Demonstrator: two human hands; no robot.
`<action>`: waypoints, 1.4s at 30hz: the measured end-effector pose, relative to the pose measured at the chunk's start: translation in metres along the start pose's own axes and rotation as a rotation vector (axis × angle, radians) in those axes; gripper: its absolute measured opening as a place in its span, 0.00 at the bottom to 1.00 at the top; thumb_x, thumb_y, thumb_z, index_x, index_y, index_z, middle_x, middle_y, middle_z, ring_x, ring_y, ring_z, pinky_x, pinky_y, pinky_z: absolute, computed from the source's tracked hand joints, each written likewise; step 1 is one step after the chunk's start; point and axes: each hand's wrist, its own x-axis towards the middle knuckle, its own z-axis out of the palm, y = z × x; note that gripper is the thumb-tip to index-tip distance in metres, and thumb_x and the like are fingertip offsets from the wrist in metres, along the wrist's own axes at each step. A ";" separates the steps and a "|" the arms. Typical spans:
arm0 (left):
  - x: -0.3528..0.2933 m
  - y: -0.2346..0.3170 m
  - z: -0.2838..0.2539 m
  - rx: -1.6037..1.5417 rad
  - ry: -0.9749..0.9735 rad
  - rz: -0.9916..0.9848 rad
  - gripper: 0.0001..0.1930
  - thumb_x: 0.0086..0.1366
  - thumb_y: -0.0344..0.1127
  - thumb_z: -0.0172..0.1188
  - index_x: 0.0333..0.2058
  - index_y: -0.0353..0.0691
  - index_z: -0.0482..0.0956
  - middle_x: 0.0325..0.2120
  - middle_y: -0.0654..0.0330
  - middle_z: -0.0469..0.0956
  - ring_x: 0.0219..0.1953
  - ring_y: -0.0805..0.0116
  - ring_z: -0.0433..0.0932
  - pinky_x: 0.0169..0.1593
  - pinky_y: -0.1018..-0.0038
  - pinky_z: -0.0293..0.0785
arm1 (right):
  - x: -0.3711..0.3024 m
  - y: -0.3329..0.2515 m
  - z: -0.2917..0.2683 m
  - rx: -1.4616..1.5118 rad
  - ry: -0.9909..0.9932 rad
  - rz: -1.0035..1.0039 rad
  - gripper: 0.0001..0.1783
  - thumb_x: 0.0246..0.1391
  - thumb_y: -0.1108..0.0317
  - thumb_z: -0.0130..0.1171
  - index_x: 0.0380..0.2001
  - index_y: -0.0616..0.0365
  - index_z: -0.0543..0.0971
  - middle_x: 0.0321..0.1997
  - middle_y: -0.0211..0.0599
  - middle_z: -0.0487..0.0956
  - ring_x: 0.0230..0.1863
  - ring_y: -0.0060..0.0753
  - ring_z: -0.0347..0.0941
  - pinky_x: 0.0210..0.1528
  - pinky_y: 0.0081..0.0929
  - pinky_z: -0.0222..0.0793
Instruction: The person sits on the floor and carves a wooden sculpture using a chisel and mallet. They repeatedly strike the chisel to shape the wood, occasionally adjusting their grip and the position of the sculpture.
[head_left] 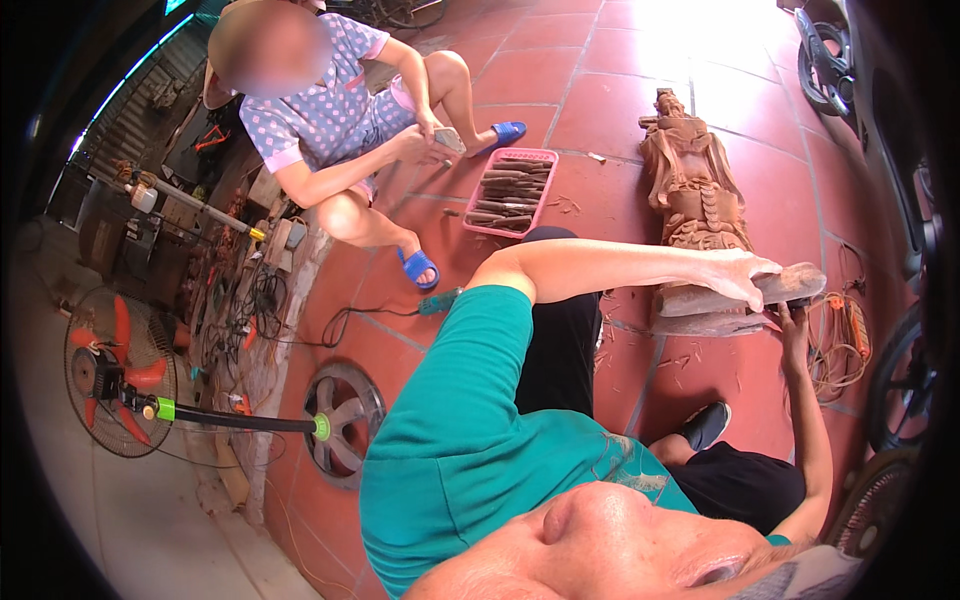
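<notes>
A brown carved wooden figure [695,185] lies on the tiled floor, its head at the far end. At its near end is a rough greyish wooden base [690,299], with a second pale edge just below. My left hand [738,275] reaches across and grips the top of this base near its right part, thumb and fingers bent over it. Beneath the base's right end is my right hand [792,322], its fingers raised and closed around a small dark thing. The base and my own fingers partly hide what that is.
A person [320,110] squats at upper left, hands around a flat piece. Nearby sits a pink basket [552,190] of chisel-like tools. A green power tool [440,301], standing fan [120,372], orange-handled tool with cable [857,328] and motorbike wheels [825,65] surround me. Wood shavings [565,205] litter tiles.
</notes>
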 end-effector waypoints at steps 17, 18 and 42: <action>-0.038 0.023 -0.025 -0.492 0.101 -0.228 0.24 0.59 0.49 0.67 0.43 0.33 0.79 0.31 0.58 0.79 0.28 0.73 0.79 0.31 0.72 0.74 | 0.015 0.001 0.016 -0.164 -0.020 -0.216 0.19 0.67 0.63 0.60 0.56 0.56 0.72 0.47 0.31 0.82 0.43 0.24 0.82 0.34 0.20 0.77; -0.039 0.020 -0.026 -0.500 0.100 -0.214 0.24 0.59 0.49 0.67 0.43 0.33 0.79 0.30 0.59 0.79 0.26 0.74 0.78 0.29 0.73 0.74 | 0.015 -0.001 0.018 -0.175 -0.019 -0.226 0.18 0.67 0.63 0.60 0.56 0.56 0.72 0.46 0.31 0.82 0.43 0.24 0.82 0.34 0.19 0.77; -0.065 0.006 -0.028 -0.442 0.176 -0.203 0.22 0.60 0.47 0.68 0.42 0.31 0.79 0.24 0.60 0.77 0.23 0.72 0.78 0.27 0.72 0.74 | 0.022 -0.016 0.031 -0.576 -0.024 -0.461 0.28 0.64 0.67 0.61 0.64 0.61 0.68 0.36 0.43 0.83 0.36 0.33 0.81 0.40 0.33 0.75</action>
